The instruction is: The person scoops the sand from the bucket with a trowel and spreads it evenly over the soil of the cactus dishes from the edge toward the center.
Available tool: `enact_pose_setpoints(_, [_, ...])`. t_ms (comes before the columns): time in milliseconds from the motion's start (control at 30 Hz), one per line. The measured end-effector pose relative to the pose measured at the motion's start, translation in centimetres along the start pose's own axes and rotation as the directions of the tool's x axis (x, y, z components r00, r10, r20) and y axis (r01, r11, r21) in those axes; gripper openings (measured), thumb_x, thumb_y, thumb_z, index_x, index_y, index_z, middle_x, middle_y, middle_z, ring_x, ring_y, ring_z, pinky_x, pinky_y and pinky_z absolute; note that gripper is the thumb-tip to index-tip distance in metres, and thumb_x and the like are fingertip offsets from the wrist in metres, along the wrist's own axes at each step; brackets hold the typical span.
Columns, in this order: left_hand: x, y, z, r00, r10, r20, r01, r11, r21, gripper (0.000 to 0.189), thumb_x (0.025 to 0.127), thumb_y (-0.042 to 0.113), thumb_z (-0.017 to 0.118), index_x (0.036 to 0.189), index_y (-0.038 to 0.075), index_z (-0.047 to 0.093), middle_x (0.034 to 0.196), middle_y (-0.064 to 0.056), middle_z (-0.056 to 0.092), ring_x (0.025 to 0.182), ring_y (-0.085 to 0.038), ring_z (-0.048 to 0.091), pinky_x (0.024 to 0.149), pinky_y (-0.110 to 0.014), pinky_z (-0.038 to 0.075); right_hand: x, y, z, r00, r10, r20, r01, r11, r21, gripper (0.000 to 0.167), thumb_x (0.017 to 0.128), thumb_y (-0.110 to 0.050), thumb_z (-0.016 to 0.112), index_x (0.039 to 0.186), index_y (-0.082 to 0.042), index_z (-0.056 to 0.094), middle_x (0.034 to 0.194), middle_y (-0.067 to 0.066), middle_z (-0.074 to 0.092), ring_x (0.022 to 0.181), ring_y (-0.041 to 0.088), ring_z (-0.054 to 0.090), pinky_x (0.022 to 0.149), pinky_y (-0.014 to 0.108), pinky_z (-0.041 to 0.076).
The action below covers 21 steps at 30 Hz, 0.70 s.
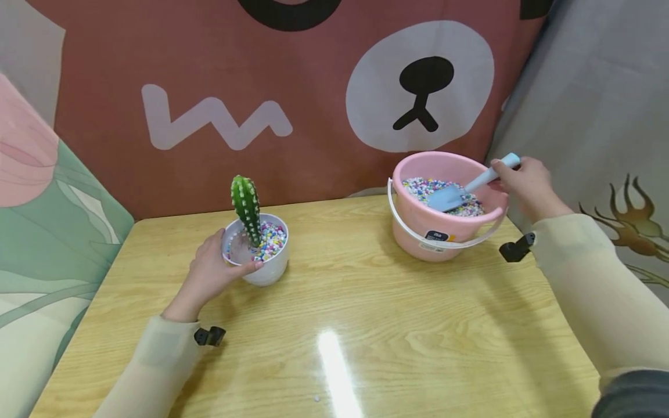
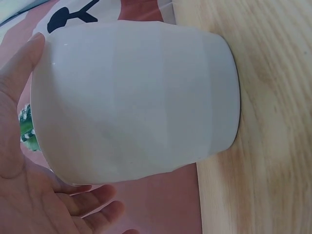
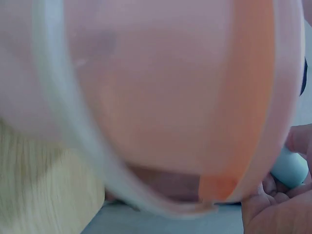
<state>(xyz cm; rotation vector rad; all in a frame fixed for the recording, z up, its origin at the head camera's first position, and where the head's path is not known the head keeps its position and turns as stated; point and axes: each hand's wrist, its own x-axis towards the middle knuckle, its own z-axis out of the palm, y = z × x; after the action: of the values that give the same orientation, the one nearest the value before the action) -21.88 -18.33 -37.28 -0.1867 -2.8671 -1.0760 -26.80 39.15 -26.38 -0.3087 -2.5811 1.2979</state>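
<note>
My left hand holds the white flower pot at its rim, thumb on the near side. In the left wrist view, the fingers spread round the other side of the pot. A green cactus stands in it, leaning slightly, with multicoloured pebbles mostly on the right around its base. At the back right, my right hand grips the handle of a light blue toy shovel. Its blade lies on the pebbles inside the pink bucket. In the right wrist view, the bucket wall hides the blade.
The bucket's white carrying handle hangs down across its front. Both containers stand on a wooden table near its back edge, against a patterned cloth. A small pale pebble lies near the front of the table.
</note>
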Motion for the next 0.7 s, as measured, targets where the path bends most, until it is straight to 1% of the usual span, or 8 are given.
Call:
enact_pose_setpoints(100, [0.0,0.0,0.0,1.000,0.001,0.006,-0.001,1.000,0.001,0.115,0.082,0.051,0.084,0.157,-0.012,0.024,0.151,-0.037,0.038,0.139,-0.056,0.033,0.105,-0.075,0.031,-0.1,-0.4,0.4,1.000,0.010,0.024,-0.010,1.000,0.017,0.044,0.106,-0.039,0.051,0.113,0.004,0.048,0.114,0.020,0.058,0.067,-0.010,0.063,0.070,0.011,0.053])
enact_pose_setpoints(200, [0.0,-0.2,-0.1,1.000,0.003,0.012,-0.003,1.000,0.009,0.115,0.082,0.052,0.083,0.157,-0.012,0.023,0.152,-0.037,0.037,0.140,-0.057,0.032,0.106,-0.075,0.030,-0.3,-0.9,0.8,0.999,0.012,0.053,-0.014,0.999,0.039,0.043,0.107,-0.038,0.050,0.114,0.005,0.047,0.113,0.019,0.058,0.069,-0.008,0.064,0.072,0.013,0.054])
enact_pose_setpoints(300, [0.1,-0.3,-0.2,1.000,0.005,0.014,-0.005,1.000,0.018,0.115,0.083,0.052,0.083,0.157,-0.012,0.023,0.153,-0.038,0.036,0.140,-0.057,0.032,0.106,-0.075,0.030,-0.4,-1.0,1.4,0.997,0.006,0.082,-0.013,0.996,0.083,0.042,0.108,-0.037,0.050,0.116,0.004,0.047,0.111,0.016,0.058,0.072,-0.006,0.065,0.077,0.016,0.056])
enact_pose_setpoints(400, [0.0,-0.6,-0.4,1.000,-0.001,0.010,0.001,1.000,0.023,0.114,0.083,0.051,0.083,0.157,-0.012,0.024,0.152,-0.038,0.037,0.139,-0.056,0.033,0.106,-0.074,0.031,-0.5,-1.1,1.7,0.995,-0.006,0.097,-0.006,0.992,0.124,0.042,0.108,-0.037,0.051,0.116,0.004,0.048,0.105,0.010,0.060,0.075,-0.004,0.066,0.079,0.019,0.057])
enact_pose_setpoints(467, [0.0,-0.7,-0.4,1.000,-0.004,0.009,0.003,1.000,0.026,0.114,0.083,0.050,0.083,0.157,-0.013,0.023,0.152,-0.038,0.037,0.139,-0.057,0.034,0.106,-0.074,0.032,-0.6,-1.0,1.8,0.995,0.004,0.100,-0.016,0.993,0.120,0.045,0.108,-0.038,0.051,0.119,0.005,0.048,0.105,0.009,0.061,0.077,-0.003,0.065,0.078,0.018,0.056])
enact_pose_setpoints(633, [0.1,-0.5,-0.3,1.000,0.004,0.021,-0.005,1.000,0.022,0.115,0.083,0.049,0.083,0.156,-0.015,0.021,0.153,-0.040,0.033,0.140,-0.058,0.031,0.108,-0.074,0.030,-1.1,-0.9,1.7,0.994,0.032,0.104,-0.044,0.992,0.116,0.054,0.107,-0.042,0.050,0.129,0.007,0.048,0.118,0.016,0.057,0.081,-0.002,0.063,0.078,0.017,0.056])
enact_pose_setpoints(700, [0.2,-0.3,-0.2,1.000,0.009,0.025,-0.010,1.000,0.016,0.115,0.083,0.049,0.083,0.156,-0.015,0.021,0.154,-0.040,0.033,0.141,-0.058,0.030,0.108,-0.074,0.029,-1.3,-0.9,1.5,0.995,0.029,0.100,-0.042,0.990,0.131,0.053,0.107,-0.042,0.050,0.129,0.007,0.048,0.118,0.016,0.056,0.082,-0.002,0.063,0.079,0.017,0.056])
